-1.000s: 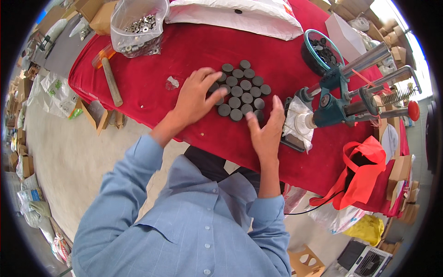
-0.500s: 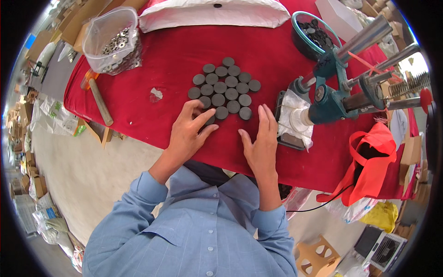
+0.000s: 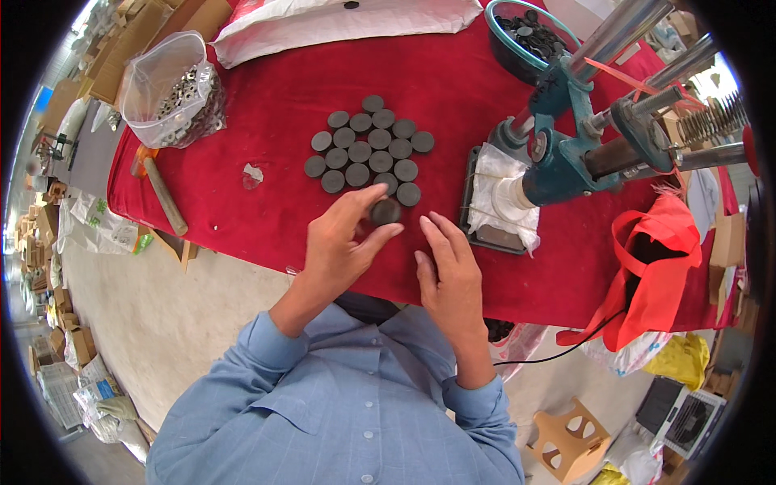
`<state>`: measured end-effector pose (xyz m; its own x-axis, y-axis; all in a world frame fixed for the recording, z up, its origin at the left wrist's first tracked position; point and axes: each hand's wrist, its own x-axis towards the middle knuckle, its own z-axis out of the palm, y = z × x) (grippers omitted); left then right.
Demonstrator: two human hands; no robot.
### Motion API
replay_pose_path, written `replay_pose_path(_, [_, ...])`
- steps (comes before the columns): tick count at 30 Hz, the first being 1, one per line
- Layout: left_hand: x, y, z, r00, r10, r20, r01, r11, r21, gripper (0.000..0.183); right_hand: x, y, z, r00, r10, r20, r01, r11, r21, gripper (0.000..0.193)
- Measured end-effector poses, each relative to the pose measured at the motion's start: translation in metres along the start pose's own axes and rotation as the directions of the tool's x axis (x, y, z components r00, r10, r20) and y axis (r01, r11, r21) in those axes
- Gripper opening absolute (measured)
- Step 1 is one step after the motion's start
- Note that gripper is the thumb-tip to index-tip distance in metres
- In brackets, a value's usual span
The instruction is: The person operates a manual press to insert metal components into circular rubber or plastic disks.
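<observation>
A dark grey round disc [image 3: 385, 212] sits between the thumb and index finger of my left hand [image 3: 338, 238], just below a cluster of similar discs [image 3: 380, 139]. Those discs lie flat and close together on the red cloth [image 3: 267, 121]. My right hand [image 3: 451, 279] hovers to the right of the held disc, fingers apart and nothing in them. Beside it stands a green hand press [image 3: 558, 153], its white round head [image 3: 511, 194] resting over a white-wrapped pad on a dark base.
At the upper left are a clear plastic tub [image 3: 166, 97] of metal washers and a hammer [image 3: 166, 194]. A teal-rimmed basin [image 3: 529, 40] of black pieces stands at the back right. A white sack [image 3: 347, 28] lies at the back; a red bag [image 3: 653, 267] hangs at the right edge.
My left hand has drawn the disc away from the lower left of the cluster, rightward between its fingers. My right hand stays open. The whole view has shifted slightly.
</observation>
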<state>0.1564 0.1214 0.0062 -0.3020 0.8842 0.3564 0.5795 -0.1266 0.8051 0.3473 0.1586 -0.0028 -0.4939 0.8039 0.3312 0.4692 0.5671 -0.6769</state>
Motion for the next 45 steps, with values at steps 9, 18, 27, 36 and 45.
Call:
replay_pose_path(9, [0.05, 0.022, 0.093, 0.985, 0.125, 0.119, -0.104, 0.98, -0.168, 0.068, -0.026, 0.014, -0.093, 0.94, 0.192, -0.281, -0.169, 0.98, 0.102, 0.034])
replay_pose_path(18, [0.05, 0.033, 0.128, 0.997, 0.075, 0.025, -0.061, 0.935, -0.349, 0.066, 0.037, 0.01, -0.183, 0.758, 0.169, -0.63, 0.001, 0.966, 0.26, 0.033])
replay_pose_path(27, [0.048, 0.023, 0.144, 0.963, 0.268, -0.008, -0.267, 0.96, -0.08, 0.072, 0.118, 0.0, -0.227, 0.694, -0.16, -0.702, 0.334, 0.935, 0.117, 0.036])
replay_pose_path(36, [0.047, 0.023, 0.146, 0.965, 0.263, -0.003, -0.263, 0.962, -0.077, 0.079, 0.15, -0.018, -0.268, 0.833, -0.032, -0.552, 0.304, 0.861, 0.408, 0.045])
replay_pose_path(45, [0.044, 0.006, 0.081, 0.896, 0.444, 0.004, -0.43, 0.865, 0.26, 0.047, 0.058, -0.02, -0.219, 0.628, -0.315, -0.712, 0.492, 0.869, 0.049, 0.029])
